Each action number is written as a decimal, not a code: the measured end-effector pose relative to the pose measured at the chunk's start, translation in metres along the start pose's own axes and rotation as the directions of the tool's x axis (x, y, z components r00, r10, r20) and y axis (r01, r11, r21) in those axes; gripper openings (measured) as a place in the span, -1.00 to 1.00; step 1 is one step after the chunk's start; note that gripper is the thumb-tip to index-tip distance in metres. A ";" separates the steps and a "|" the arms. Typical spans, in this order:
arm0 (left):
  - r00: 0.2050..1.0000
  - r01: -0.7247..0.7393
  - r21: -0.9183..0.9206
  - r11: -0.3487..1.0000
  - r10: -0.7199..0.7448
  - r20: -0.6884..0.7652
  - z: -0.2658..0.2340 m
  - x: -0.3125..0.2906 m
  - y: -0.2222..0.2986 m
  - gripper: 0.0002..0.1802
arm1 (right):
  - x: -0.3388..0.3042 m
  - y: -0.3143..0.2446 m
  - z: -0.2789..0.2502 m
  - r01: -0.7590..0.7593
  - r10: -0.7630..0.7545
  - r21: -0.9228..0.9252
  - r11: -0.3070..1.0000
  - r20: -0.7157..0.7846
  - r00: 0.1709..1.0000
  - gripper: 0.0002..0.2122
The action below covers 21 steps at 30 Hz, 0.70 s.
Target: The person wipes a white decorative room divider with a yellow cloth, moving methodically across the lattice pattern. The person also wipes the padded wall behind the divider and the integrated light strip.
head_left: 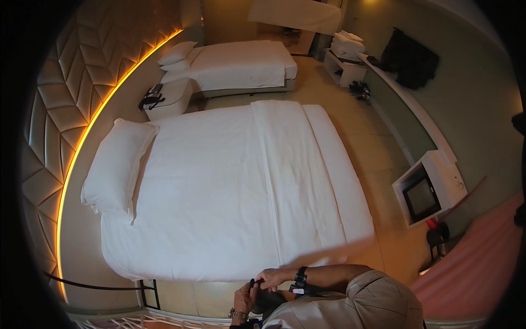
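Note:
My left hand (245, 299), with a silver watch on its wrist, sits at the bottom edge with its fingers curled. My right hand (272, 277), with a black band on its wrist, reaches in from the right and meets it. Between the fingertips of both hands is a small dark object (253, 283), whose shape is too small to make out. A darker mass (268, 302) lies just under the hands. Both hands hover over the near side edge of a large bed with a white duvet (235, 186).
A white pillow (115, 164) lies at the bed's head, by a padded wall with a lit strip (82, 142). Beyond are a nightstand (167, 98) and a second bed (235, 63). A white box with a dark screen (430, 189), folded towels (346, 44) and pink fabric (471, 268) are to the right.

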<state>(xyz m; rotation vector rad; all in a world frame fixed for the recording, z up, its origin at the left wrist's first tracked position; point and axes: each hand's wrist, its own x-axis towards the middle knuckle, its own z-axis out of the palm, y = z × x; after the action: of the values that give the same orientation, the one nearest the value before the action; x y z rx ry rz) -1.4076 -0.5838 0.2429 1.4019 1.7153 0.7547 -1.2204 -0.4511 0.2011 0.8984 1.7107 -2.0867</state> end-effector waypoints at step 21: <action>0.992 -0.119 0.002 0.993 0.119 -0.034 0.016 0.036 0.042 -0.74 | 0.062 0.013 0.004 0.526 -0.392 -0.124 0.841 -0.810 0.436 -0.68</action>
<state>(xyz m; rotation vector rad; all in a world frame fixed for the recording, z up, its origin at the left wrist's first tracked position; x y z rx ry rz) -1.3758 -0.5404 0.2621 1.5097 1.6687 0.8479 -1.2611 -0.4487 0.1522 1.8570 2.5154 -2.3185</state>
